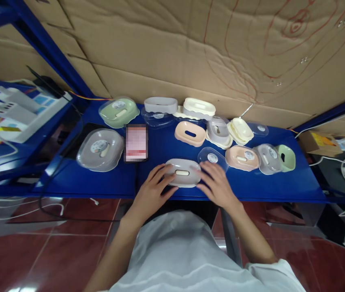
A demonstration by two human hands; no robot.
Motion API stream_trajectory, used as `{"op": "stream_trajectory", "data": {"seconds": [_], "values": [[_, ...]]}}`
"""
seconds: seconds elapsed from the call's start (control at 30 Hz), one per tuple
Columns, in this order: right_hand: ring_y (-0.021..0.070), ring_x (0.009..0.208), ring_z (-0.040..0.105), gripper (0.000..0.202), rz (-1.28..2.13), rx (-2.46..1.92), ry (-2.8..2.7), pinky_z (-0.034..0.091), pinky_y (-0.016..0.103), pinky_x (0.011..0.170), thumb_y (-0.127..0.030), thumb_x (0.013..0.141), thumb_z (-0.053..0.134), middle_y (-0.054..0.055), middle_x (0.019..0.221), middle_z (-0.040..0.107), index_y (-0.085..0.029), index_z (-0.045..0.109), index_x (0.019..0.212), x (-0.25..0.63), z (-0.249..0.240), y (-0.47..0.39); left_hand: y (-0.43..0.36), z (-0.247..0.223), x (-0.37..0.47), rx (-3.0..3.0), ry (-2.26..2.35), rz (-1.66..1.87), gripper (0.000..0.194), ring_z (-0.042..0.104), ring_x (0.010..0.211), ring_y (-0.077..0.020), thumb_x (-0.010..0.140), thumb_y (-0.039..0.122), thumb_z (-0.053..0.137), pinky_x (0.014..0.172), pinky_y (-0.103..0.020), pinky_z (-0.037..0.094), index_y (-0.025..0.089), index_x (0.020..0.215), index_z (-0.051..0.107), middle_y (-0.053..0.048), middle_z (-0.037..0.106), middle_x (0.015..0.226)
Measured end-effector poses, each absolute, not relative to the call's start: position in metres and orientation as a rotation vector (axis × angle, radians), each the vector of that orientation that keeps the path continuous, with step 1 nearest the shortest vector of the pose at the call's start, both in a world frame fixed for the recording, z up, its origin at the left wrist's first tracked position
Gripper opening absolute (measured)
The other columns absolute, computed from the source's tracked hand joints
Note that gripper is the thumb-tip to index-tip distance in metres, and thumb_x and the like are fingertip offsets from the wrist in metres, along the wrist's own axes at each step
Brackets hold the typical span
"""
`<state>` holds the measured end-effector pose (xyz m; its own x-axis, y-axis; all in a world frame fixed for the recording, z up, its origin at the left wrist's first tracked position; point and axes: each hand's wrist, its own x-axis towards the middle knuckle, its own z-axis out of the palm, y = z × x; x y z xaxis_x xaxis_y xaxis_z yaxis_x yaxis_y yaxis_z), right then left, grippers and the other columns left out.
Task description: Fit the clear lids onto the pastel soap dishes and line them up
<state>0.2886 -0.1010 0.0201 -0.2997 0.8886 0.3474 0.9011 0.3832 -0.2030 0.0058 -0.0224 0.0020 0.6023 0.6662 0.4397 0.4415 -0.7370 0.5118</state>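
Note:
A grey oval soap dish (187, 179) with a cream oval piece in its middle lies near the front edge of the blue table. My left hand (155, 186) grips its left end, fingers over the rim and thumb at the front edge. Around the right end are the fingers of my right hand (216, 184), slightly blurred at the tips. Just behind that hand lies a clear lid (210, 157) with a round label, partly covered by the fingers. A peach dish base (189, 134) with an oval slot sits further back.
Left stand a lidded grey dish (99, 151), a lidded green dish (119, 112) and a phone (136, 142) with a blurred screen. Grey and cream parts line the cardboard wall (160, 48). Rightward are a lidded peach dish (242, 158), a grey one (268, 159) and a green base (287, 158).

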Motion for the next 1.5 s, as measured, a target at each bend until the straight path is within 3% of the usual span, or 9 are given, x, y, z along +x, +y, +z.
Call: {"op": "stream_trajectory", "data": {"seconds": [0.17,0.3,0.4,0.47,0.9,1.13,1.33,1.4,1.5], "values": [[0.0387,0.156,0.042,0.053,-0.120,-1.922,-1.811,0.044,0.067,0.121,-0.041,0.107,0.058,0.016,0.164,0.050,-0.027,0.053,0.158,0.318,0.014,-0.106,-0.030,0.007,0.014,2.286,0.926,0.782,0.031,0.049,0.153,-0.0328,0.100,0.031,0.070,0.122,-0.053,0.051,0.026,0.131,0.066,-0.013,0.034,0.173],[0.0293,0.153,0.049,0.050,0.138,-1.719,-1.847,0.046,0.057,0.124,-0.033,0.110,0.050,0.011,0.161,0.055,-0.031,0.049,0.161,0.305,0.026,-0.112,-0.026,0.005,0.020,2.192,0.913,0.713,0.059,0.048,0.154,-0.0300,0.098,0.030,0.073,0.124,-0.051,0.048,0.030,0.152,0.049,-0.013,0.041,0.169],[0.0303,0.160,0.037,0.055,0.188,-1.562,-2.115,0.043,0.057,0.126,-0.029,0.109,0.053,0.009,0.168,0.046,-0.031,0.045,0.163,0.281,0.032,-0.114,-0.022,0.003,0.025,2.133,0.918,0.746,0.088,0.045,0.156,-0.0311,0.094,0.031,0.079,0.126,-0.052,0.044,0.033,0.166,0.028,-0.015,0.044,0.168],[0.0330,0.164,0.028,0.058,0.093,-1.527,-2.223,0.040,0.062,0.128,-0.028,0.108,0.056,0.010,0.172,0.040,-0.030,0.044,0.164,0.268,0.030,-0.114,-0.021,0.002,0.027,2.129,0.915,0.748,0.094,0.046,0.155,-0.0316,0.093,0.033,0.081,0.126,-0.052,0.043,0.035,0.168,0.024,-0.015,0.045,0.167],[0.0325,0.157,0.042,0.055,-0.090,-1.506,-2.347,0.038,0.063,0.128,-0.032,0.105,0.065,0.011,0.164,0.052,-0.034,0.052,0.159,0.270,0.016,-0.111,-0.020,-0.004,0.024,2.139,0.944,0.767,0.077,0.054,0.149,-0.0299,0.093,0.041,0.079,0.124,-0.052,0.047,0.032,0.161,0.042,-0.012,0.053,0.161],[0.0359,0.165,0.022,0.063,0.074,-1.485,-2.240,0.042,0.064,0.125,-0.036,0.103,0.068,0.011,0.173,0.037,-0.034,0.047,0.162,0.280,0.018,-0.109,-0.021,-0.004,0.025,2.153,0.914,0.770,0.076,0.053,0.150,-0.0281,0.095,0.040,0.078,0.125,-0.048,0.046,0.034,0.161,0.041,-0.010,0.053,0.161],[0.0360,0.153,0.048,0.068,-0.227,-1.564,-1.923,0.047,0.062,0.121,-0.039,0.097,0.076,0.011,0.163,0.051,-0.036,0.050,0.159,0.348,0.044,-0.121,-0.024,0.005,0.026,2.121,0.924,0.699,0.077,0.053,0.150,-0.0278,0.101,0.040,0.069,0.120,-0.045,0.052,0.036,0.167,0.028,-0.011,0.041,0.171],[0.0377,0.150,0.051,0.067,-0.499,-1.771,-1.671,0.047,0.059,0.119,-0.047,0.096,0.076,0.017,0.162,0.052,-0.029,0.055,0.157,0.413,0.059,-0.126,-0.024,0.006,0.026,2.140,0.940,0.705,0.069,0.054,0.150,-0.0267,0.104,0.038,0.064,0.119,-0.044,0.052,0.035,0.165,0.032,-0.010,0.046,0.167],[0.0416,0.142,0.058,0.081,-0.802,-2.131,-1.204,0.049,0.050,0.111,-0.064,0.090,0.074,0.035,0.145,0.060,-0.005,0.065,0.145,0.532,0.076,-0.133,-0.024,0.006,0.028,2.192,0.940,0.697,0.058,0.055,0.149,-0.0249,0.107,0.037,0.059,0.120,-0.044,0.052,0.034,0.162,0.040,-0.009,0.053,0.161]]}}
